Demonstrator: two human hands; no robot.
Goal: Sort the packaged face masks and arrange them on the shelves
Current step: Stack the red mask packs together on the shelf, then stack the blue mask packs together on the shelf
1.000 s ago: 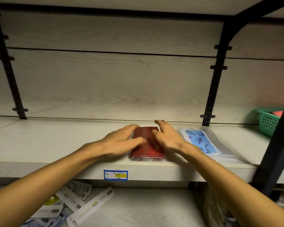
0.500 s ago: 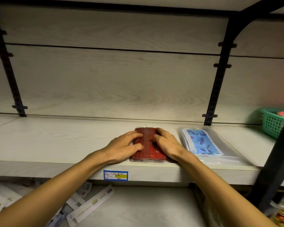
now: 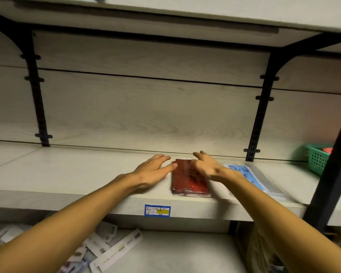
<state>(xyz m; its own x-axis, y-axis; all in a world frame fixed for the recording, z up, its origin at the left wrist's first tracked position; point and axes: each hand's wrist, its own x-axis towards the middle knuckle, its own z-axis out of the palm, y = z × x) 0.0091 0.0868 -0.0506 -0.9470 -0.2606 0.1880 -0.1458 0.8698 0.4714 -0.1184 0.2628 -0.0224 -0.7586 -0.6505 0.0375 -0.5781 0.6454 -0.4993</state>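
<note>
A red pack of face masks (image 3: 187,183) in clear wrap lies flat on the pale wooden shelf (image 3: 67,174), near its front edge. My left hand (image 3: 153,170) is flat on the shelf at the pack's left side, fingers straight, fingertips at its top left corner. My right hand (image 3: 207,166) hovers over the pack's right side with fingers spread and relaxed, holding nothing. A blue patterned mask pack (image 3: 250,177) in a clear bag lies just right of the red one, partly behind my right forearm.
A green plastic basket (image 3: 321,160) sits at the far right of the shelf behind a black upright (image 3: 331,168). Black brackets (image 3: 261,115) stand against the back panel. A blue-yellow price label (image 3: 157,210) marks the shelf edge. Loose white packages (image 3: 106,247) lie on the lower shelf.
Both hands have lifted off the red pack and spread apart, the left sliding to its left side. The view has tilted upward, showing the shelf above.
</note>
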